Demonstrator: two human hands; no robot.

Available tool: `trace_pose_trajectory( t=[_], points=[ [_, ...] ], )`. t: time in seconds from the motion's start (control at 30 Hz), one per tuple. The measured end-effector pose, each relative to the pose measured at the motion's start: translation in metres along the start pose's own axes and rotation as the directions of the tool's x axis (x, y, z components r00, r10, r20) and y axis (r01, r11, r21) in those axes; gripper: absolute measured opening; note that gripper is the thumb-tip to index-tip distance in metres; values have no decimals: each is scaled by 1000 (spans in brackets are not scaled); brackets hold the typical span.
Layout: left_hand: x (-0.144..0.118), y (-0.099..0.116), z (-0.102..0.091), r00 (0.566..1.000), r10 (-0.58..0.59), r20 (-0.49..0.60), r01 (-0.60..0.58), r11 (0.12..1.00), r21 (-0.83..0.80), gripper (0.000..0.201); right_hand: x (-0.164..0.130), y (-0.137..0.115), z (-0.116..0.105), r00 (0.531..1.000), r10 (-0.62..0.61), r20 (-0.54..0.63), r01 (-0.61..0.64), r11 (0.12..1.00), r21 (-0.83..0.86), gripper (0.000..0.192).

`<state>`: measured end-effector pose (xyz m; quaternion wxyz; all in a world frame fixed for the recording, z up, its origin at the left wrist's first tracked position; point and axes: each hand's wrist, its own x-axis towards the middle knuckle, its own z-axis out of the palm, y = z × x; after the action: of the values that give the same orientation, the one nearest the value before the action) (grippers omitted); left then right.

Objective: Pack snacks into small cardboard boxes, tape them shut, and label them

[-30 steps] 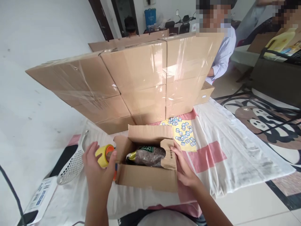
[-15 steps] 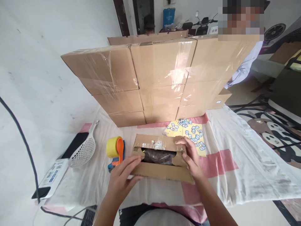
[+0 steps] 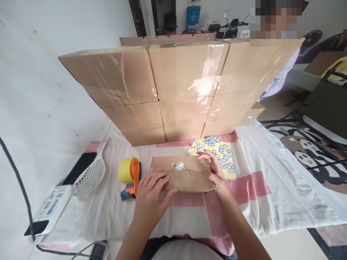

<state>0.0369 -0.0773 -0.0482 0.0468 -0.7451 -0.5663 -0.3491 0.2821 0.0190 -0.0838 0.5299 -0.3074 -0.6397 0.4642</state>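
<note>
A small cardboard box lies on the cloth-covered table in front of me with its top flaps folded shut. My left hand presses flat on the near left part of its top. My right hand holds down the right end of the flaps, fingers spread over the edge. A bit of crumpled clear tape sticks on the box top. Left of the box stands a tape dispenser with a yellow roll and an orange handle, untouched.
A wall of sealed cardboard boxes stands behind. A yellow sheet with blue stickers lies right of the box. A white perforated scoop, a dark phone and a white device with a cable lie at left. A person sits behind the stack.
My left hand put down the tape dispenser and moved onto the box. Both hands folded the open flaps down over the dark bag inside; the box is now shut.
</note>
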Motion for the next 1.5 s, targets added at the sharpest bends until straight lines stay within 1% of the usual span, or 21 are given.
trace_pose_trajectory(
  t=[0.07,0.17,0.33,0.43,0.5,0.57,0.67,0.73,0.83,0.93,1.03,1.1,1.13,1.17,1.2,1.27,1.3,1.33,1.37,1.43,1.5],
  points=[
    [-6,-2,1,1000,14,6,-13,1000,-9,22,0,0,-1,1000,13,2,-13,1000,-24,68],
    [-12,-4,5,1000,7,-1,-7,1000,3,24,-2,-1,2,999,24,-29,-25,999,-30,61],
    [-18,-2,10,999,13,-41,-12,999,35,34,-13,-3,8,991,73,-114,-71,997,26,54],
    [-21,-2,10,998,28,-60,-26,999,32,41,-21,-2,5,979,70,-190,-64,997,39,54],
    [-23,-3,10,997,32,-76,-28,999,43,45,-27,-2,-2,969,36,-245,-32,999,18,54],
    [-24,-5,10,996,37,-76,-32,997,68,50,-34,-4,-13,958,18,-286,-30,999,-40,52],
    [-24,-7,8,997,50,-54,-44,993,108,54,-45,-13,-31,942,41,-335,-94,985,-144,50],
    [-20,-5,6,997,61,-47,-54,989,138,55,-50,-19,-43,925,57,-376,-133,975,-180,46],
    [-9,2,3,996,89,2,-88,981,171,57,-53,-23,-58,880,85,-467,-197,961,-196,37],
    [3,13,2,992,100,83,-114,977,183,52,-55,-21,-68,827,123,-549,-278,938,-208,33],
    [9,19,2,991,87,102,-107,971,212,43,-55,-15,-74,813,155,-561,-348,902,-255,31],
    [9,20,2,991,85,101,-105,971,213,41,-55,-10,-80,825,193,-531,-415,844,-338,31],
    [8,20,3,991,84,100,-103,973,209,40,-53,-8,-86,832,208,-515,-449,797,-404,31],
    [8,20,3,992,83,99,-102,974,202,40,-52,-5,-92,840,212,-500,-476,730,-491,31],
    [7,19,3,992,81,100,-99,976,195,40,-49,-3,-101,848,204,-489,-493,642,-588,31],
    [6,19,3,992,77,101,-94,979,182,41,-41,2,-119,867,167,-469,-492,434,-755,33],
    [6,18,4,992,76,100,-93,980,178,42,-35,4,-128,880,158,-449,-475,347,-809,36],
    [6,18,4,992,76,98,-92,980,174,43,-29,7,-137,894,160,-419,-448,286,-847,38],
    [5,18,5,992,77,95,-93,980,173,43,-22,9,-143,907,176,-382,-417,251,-874,40],
    [5,18,6,993,77,92,-92,980,175,43,-9,15,-151,927,239,-290,-342,219,-914,41],
    [5,17,7,993,78,84,-91,980,176,43,1,20,-150,926,320,-201,-269,184,-945,39]
  ],
)
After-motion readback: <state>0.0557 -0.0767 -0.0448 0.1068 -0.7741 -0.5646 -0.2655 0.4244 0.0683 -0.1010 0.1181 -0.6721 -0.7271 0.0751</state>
